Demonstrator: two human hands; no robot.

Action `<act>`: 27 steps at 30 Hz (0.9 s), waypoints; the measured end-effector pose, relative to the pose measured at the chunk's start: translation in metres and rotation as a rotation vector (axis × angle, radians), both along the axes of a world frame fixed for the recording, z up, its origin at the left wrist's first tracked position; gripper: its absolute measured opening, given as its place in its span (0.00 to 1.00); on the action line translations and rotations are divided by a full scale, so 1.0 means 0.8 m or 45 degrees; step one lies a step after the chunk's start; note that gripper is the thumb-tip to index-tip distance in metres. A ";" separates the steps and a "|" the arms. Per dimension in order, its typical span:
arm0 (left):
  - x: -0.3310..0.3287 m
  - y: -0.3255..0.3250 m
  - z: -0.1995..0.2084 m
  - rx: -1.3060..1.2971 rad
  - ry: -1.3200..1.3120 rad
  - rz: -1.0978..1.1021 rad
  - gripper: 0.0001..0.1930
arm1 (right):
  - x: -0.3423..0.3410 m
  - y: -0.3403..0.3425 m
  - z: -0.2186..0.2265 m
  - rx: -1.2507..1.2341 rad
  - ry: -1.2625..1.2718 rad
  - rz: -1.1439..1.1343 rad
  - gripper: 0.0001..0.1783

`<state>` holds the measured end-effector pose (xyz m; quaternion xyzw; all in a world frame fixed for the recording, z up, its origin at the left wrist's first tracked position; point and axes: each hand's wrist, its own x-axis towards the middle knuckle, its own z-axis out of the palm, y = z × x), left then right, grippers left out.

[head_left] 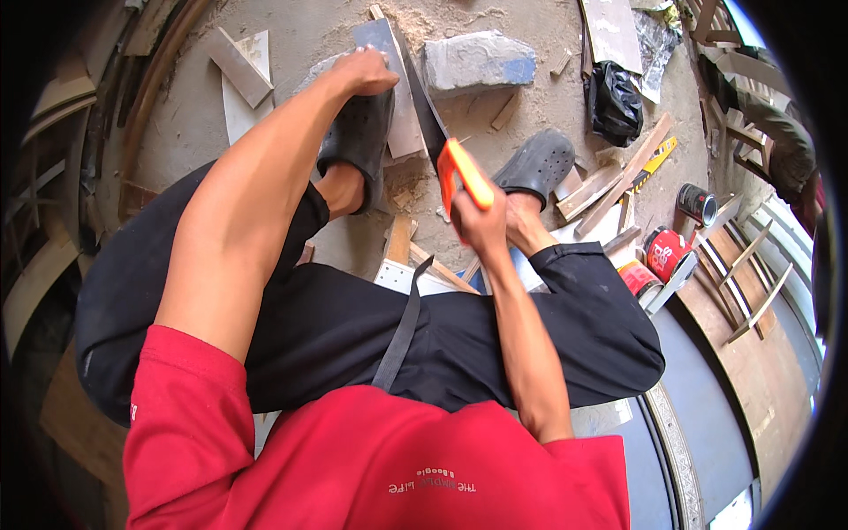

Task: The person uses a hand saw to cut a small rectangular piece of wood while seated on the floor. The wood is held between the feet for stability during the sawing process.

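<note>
My right hand (481,219) is wrapped round the orange handle of a handsaw (430,115). The dark blade slants away from me, along the right side of a wooden board (405,124). My left hand (367,72) is closed at the board's far part, its fingers curled at the edge and partly hidden. My left foot, in a dark clog (360,132), is right beside the board. Where the blade meets the wood cannot be made out clearly.
A grey stone block (477,64) lies right of the blade. Wood offcuts (609,190), a yellow tool (655,163), a black plastic bag (616,102) and several cans (696,205) are on the right. My right clog (535,163) rests near the handle. Sawdust covers the ground.
</note>
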<state>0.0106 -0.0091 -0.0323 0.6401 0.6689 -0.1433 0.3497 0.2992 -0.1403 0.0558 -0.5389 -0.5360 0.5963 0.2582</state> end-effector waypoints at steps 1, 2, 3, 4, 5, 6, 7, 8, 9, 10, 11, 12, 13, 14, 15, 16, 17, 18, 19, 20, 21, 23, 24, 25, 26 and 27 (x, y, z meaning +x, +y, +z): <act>0.005 0.015 0.009 -0.120 -0.032 -0.001 0.31 | -0.001 0.018 -0.006 -0.217 -0.046 0.003 0.31; 0.011 0.022 0.019 -0.240 -0.063 -0.003 0.31 | -0.004 0.016 -0.009 -0.112 0.054 -0.110 0.31; 0.005 0.012 0.012 -0.045 -0.036 0.038 0.29 | -0.002 0.011 -0.002 -0.173 0.005 -0.033 0.31; 0.003 0.005 0.008 0.007 -0.011 0.039 0.29 | 0.006 0.005 0.011 -0.230 -0.052 0.038 0.31; 0.001 -0.002 0.004 0.058 0.014 0.041 0.29 | 0.012 -0.012 -0.005 0.243 0.059 0.094 0.31; 0.002 -0.004 0.004 0.111 0.034 0.036 0.29 | 0.013 -0.018 -0.001 0.092 0.082 0.066 0.30; 0.001 -0.001 0.003 0.079 0.041 0.047 0.29 | 0.013 -0.022 0.002 -0.051 0.099 0.027 0.30; 0.001 0.004 0.003 0.046 0.048 0.059 0.30 | 0.010 -0.005 -0.005 0.013 0.045 0.046 0.30; 0.006 0.007 0.006 0.007 0.053 0.062 0.30 | 0.003 0.007 -0.002 0.057 -0.014 0.058 0.30; 0.008 0.010 0.011 -0.081 0.018 0.040 0.31 | 0.005 0.006 -0.005 -0.069 -0.007 0.035 0.30; 0.009 0.015 0.016 -0.168 -0.017 0.017 0.32 | 0.010 0.005 -0.007 -0.195 -0.008 0.014 0.30; 0.006 0.018 0.021 -0.256 -0.042 0.005 0.33 | 0.013 0.000 -0.001 -0.042 0.006 0.058 0.30; 0.000 0.010 0.012 -0.097 -0.015 0.012 0.31 | 0.020 -0.013 -0.005 0.133 0.022 0.094 0.30; -0.004 -0.006 0.002 0.062 0.013 0.017 0.30 | 0.028 -0.029 -0.014 0.308 0.039 0.128 0.30; -0.005 -0.010 -0.005 0.230 0.034 0.016 0.29 | 0.025 -0.025 -0.012 0.097 0.072 0.098 0.30; 0.003 -0.005 0.008 0.122 0.025 0.016 0.30 | 0.019 -0.017 -0.003 -0.111 0.093 0.042 0.30; 0.010 0.006 0.022 0.015 0.017 0.016 0.30 | 0.007 0.006 -0.002 -0.157 0.042 0.032 0.30; 0.011 0.012 0.031 -0.091 0.021 0.028 0.31 | 0.003 0.007 -0.003 -0.136 0.037 0.030 0.30; 0.011 0.011 0.030 -0.098 0.010 0.024 0.31 | 0.002 0.010 -0.005 -0.109 0.027 0.024 0.30; 0.013 0.010 0.031 -0.105 -0.002 0.019 0.31 | 0.004 0.007 -0.006 -0.094 0.014 0.024 0.30; 0.010 0.010 0.030 -0.111 -0.010 0.018 0.31 | 0.018 -0.016 -0.019 0.095 0.041 0.046 0.30; 0.002 0.002 0.015 0.051 0.057 0.032 0.30 | 0.027 -0.030 -0.018 0.087 0.071 0.078 0.30; 0.002 -0.004 0.009 0.124 0.083 0.033 0.30 | 0.028 -0.029 -0.013 -0.114 0.058 0.069 0.30; 0.004 0.000 0.010 0.038 0.054 0.026 0.30 | 0.020 -0.011 -0.013 -0.198 0.008 0.060 0.30; 0.004 0.010 0.012 -0.047 0.026 0.020 0.31 | 0.017 -0.008 -0.006 -0.227 0.008 0.051 0.30; 0.003 0.017 0.021 -0.138 0.006 0.015 0.31 | 0.015 0.000 -0.001 -0.247 0.012 0.037 0.30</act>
